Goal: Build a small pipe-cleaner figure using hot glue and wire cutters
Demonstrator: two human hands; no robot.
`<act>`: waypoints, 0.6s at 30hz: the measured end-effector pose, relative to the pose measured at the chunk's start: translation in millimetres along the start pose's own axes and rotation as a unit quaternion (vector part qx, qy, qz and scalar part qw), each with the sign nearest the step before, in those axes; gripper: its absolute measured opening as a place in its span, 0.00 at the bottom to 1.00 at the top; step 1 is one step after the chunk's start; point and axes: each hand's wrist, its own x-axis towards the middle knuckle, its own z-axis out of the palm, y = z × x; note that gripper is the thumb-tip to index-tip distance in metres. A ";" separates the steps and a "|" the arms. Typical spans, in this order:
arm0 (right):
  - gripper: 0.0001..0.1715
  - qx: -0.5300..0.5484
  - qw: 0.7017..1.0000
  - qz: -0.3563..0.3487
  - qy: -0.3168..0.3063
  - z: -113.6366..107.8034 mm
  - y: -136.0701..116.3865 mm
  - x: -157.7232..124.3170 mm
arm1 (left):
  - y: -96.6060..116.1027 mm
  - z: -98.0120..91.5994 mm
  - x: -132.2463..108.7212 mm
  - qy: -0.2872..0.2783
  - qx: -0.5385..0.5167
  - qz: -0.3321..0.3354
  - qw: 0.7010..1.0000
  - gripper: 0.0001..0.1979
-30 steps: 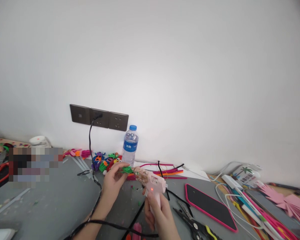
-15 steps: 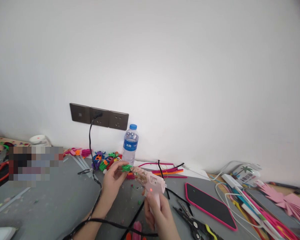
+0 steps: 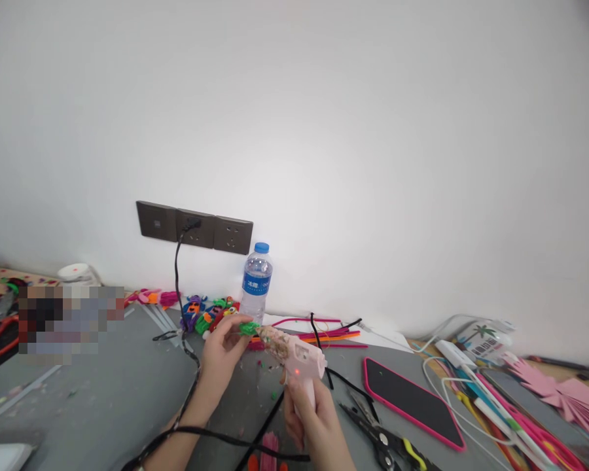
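Note:
A pale pink hot glue gun [image 3: 302, 356] is gripped in my right hand [image 3: 309, 418], its red light lit and its barrel crusted with residue. My left hand [image 3: 224, 350] pinches a small green fuzzy piece [image 3: 249, 328] between thumb and fingers. The gun's nozzle meets or nearly meets that piece; whether they touch I cannot tell. Behind my left hand stands a water bottle [image 3: 256, 288] with a blue cap. A black cord [image 3: 216, 433] crosses over my left forearm and runs below my right hand.
Pliers [image 3: 383, 437] and a pink-edged phone [image 3: 412, 402] lie to the right. Pipe cleaners [image 3: 334, 335] are spread along the wall, with colourful fuzzy figures [image 3: 194, 313] left of the bottle. Clear glue sticks [image 3: 157, 320] lie farther left. A plug [image 3: 192, 224] sits in the wall socket.
Both hands hold almost the same position, with the glue gun's nozzle staying at the green piece. The view has shifted very slightly.

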 end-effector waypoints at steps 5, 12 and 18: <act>0.30 0.008 1.000 -0.009 0.023 1.2 0.5 0.4 | -0.1 -0.2 0.5 0.004 -0.003 0.005 1.000 0.10; 0.30 0.005 1.000 -0.018 0.020 -0.3 -0.2 1.7 | -2.9 -0.1 0.3 0.000 -0.011 0.006 1.000 0.10; 0.30 0.010 1.000 -0.021 0.021 1.3 -3.1 0.9 | -3.5 -1.0 0.0 0.001 -0.010 0.003 1.000 0.10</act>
